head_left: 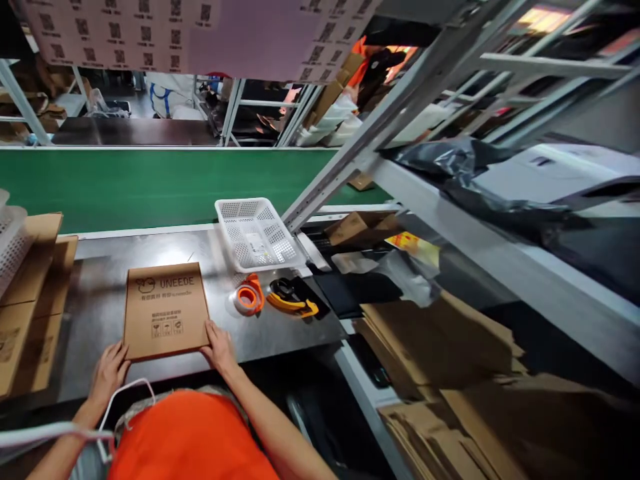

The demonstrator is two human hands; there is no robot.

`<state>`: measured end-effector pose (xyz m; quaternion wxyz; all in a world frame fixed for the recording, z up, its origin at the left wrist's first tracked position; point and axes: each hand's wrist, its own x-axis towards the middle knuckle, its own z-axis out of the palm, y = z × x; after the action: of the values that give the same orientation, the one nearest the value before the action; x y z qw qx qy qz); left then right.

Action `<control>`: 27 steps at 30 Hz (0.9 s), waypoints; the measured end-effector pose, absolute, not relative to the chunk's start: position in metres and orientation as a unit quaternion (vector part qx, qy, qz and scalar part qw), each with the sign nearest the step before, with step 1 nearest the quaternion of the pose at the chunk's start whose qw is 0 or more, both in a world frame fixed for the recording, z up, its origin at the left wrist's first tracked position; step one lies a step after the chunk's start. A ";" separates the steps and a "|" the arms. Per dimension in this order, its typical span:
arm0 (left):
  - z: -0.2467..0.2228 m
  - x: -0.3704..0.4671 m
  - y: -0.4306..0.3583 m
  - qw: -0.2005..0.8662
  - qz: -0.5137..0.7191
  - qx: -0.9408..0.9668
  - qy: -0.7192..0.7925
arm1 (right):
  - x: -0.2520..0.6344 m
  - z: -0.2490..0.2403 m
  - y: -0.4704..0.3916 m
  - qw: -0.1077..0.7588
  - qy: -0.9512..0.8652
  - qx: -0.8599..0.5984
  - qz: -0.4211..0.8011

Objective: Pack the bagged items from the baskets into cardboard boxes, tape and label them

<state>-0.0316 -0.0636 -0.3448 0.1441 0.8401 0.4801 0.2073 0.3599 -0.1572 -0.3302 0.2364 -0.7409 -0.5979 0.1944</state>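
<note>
A flat brown cardboard box (167, 300), closed and printed with "UNEEDE", lies on the metal table (280, 337) in front of me. My left hand (111, 368) grips its near left corner, fingers against the side. At the near right corner, my right hand (219, 343) holds the box with the thumb by the edge. To the right of the box lie an orange tape dispenser (249, 295) with a roll of tape and a yellow-and-black tool (293, 303) whose kind I cannot make out. Behind them sits a white perforated plastic basket (257, 237) with a small label inside.
Flattened cardboard (33, 300) leans at the left table edge. Stacks of brown cardboard (440, 340) lie low at the right, near a dark phone-like object (369, 360). A metal frame post (345, 163) slants up beside the basket. A green conveyor belt (150, 183) runs behind the table.
</note>
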 end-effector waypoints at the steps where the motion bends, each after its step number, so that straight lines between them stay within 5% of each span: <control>1: -0.344 -0.029 -0.064 0.130 0.197 0.844 0.482 | 0.364 -0.326 -0.156 0.244 -0.597 -0.740 0.191; 13: -0.309 0.082 -0.023 0.076 -0.018 0.955 0.285 | 0.537 -0.265 -0.084 0.297 -0.251 -0.919 0.073; 27: -0.336 0.136 -0.050 0.055 -0.010 0.923 0.382 | 0.475 -0.273 -0.122 0.275 -0.207 -0.927 0.150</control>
<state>0.1363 -0.0502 -0.3363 0.0552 0.9226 0.3817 -0.0096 0.4753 -0.1225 -0.2734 0.2749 -0.9269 -0.2068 0.1500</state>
